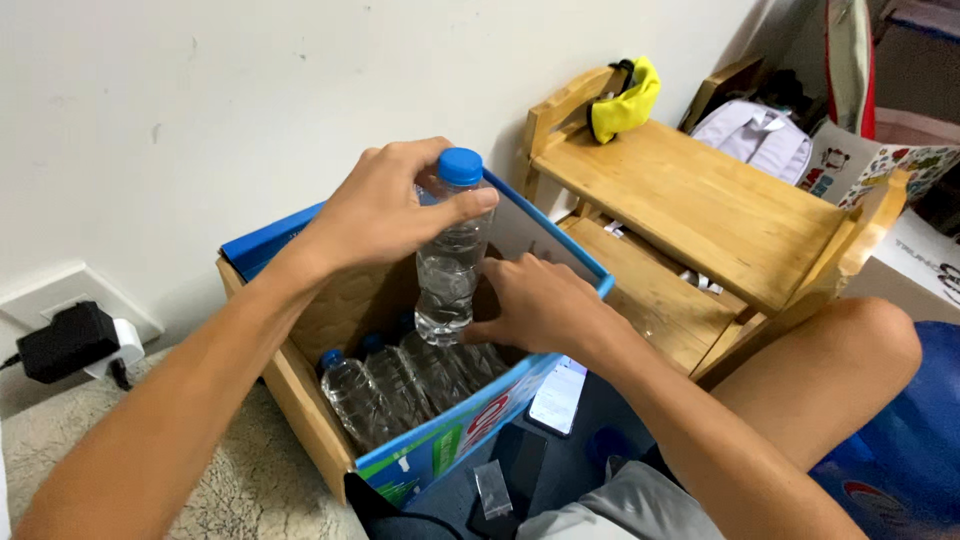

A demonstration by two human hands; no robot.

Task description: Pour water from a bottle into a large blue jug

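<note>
Your left hand [385, 205] grips a bottle [450, 250] above the box [450, 440]. More bottles [400, 385] lie below it. Your right hand [545, 300], fingers loosely spread, rests inside; a shelf [700, 200] stands beyond it.

**Bottle upright above the box**

A clear plastic water bottle [450, 255] with a blue cap stands upright, capped, lifted above an open cardboard box [440, 450]; more capped bottles [400, 385] lie slanted inside the box.

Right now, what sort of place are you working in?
Most likely a room in a home, on the floor: a low wooden shelf by a plain wall, a charger in a wall socket, a carpet, and a backpack nearby.
</note>
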